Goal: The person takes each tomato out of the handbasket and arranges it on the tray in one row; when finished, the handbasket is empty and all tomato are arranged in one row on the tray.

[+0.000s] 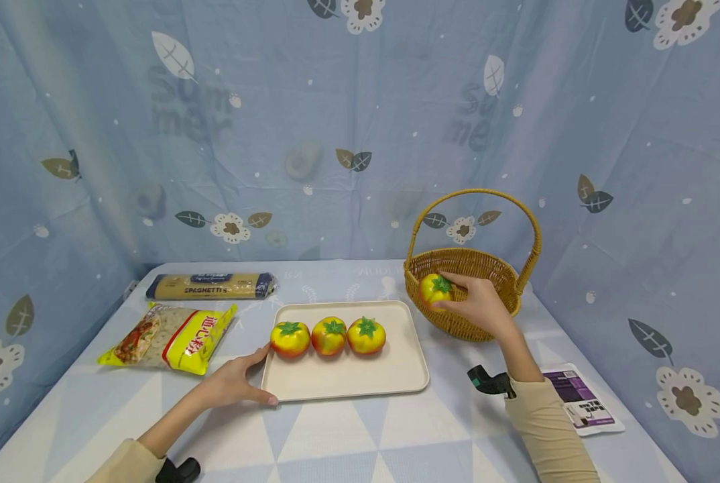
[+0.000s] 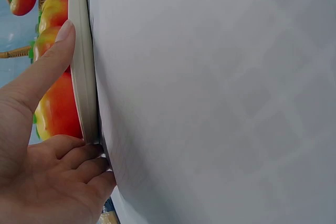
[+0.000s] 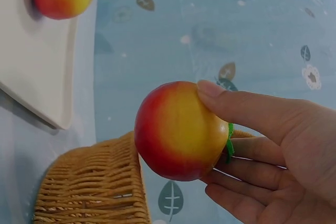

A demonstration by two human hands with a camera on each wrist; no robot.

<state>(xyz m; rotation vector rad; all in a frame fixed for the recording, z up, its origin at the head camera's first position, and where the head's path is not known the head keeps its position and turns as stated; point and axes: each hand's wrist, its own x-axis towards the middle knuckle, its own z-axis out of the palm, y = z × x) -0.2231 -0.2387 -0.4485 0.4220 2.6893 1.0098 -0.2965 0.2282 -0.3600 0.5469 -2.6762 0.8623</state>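
Observation:
My right hand (image 1: 483, 305) pinches a red-and-yellow tomato (image 3: 181, 132) with a green leafy top between thumb and fingers. In the head view that tomato overlaps the near left part of a wicker basket (image 1: 456, 329); the right wrist view shows it beside the basket's rim. Three similar tomatoes (image 1: 330, 336) sit in a row on a cream rectangular tray (image 1: 348, 379). At the tray's near left corner, my left hand (image 1: 233, 382) holds the edge, its thumb at the front rim and its fingers at the left side, bent in the left wrist view.
A spaghetti pack (image 1: 209, 286) lies at the back left, with a yellow-edged pasta bag (image 1: 169, 337) in front of it. A purple-and-white packet (image 1: 583, 402) lies at the right, partly behind my right sleeve. The basket's tall handle (image 1: 474, 191) arches above it.

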